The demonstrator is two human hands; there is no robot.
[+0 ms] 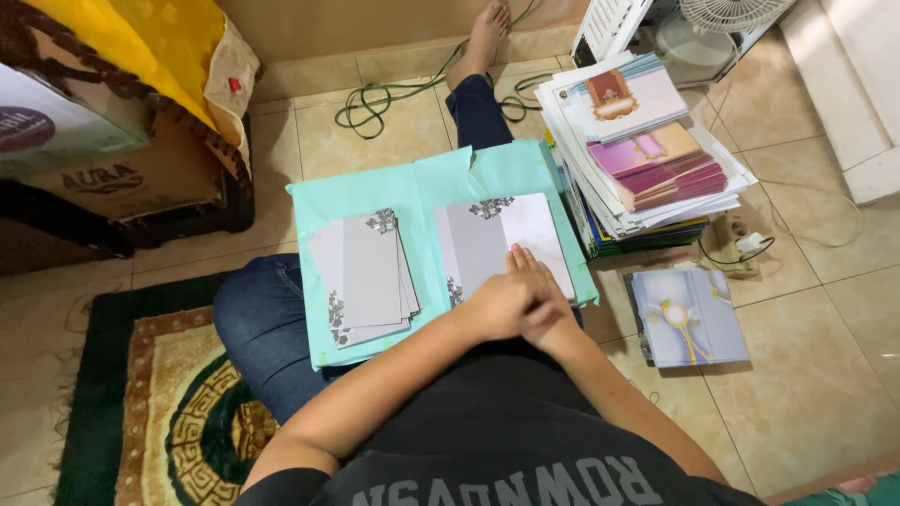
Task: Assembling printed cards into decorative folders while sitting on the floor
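From the head camera, the left hand [497,305] lies over the right hand [542,298], both pressing flat on the near edge of the right pile of grey cards [506,242]. Neither hand grasps anything; the fingers lie loosely together on the top card. A second, fanned pile of cards [367,274] sits just beside it, both on a teal sheet [422,178] across the person's lap. The sheet rests on legs rather than floor, so a knee shift could slide either pile off. The tall stack of printed cards [647,159] nearby leans unevenly and could topple onto the sheet.
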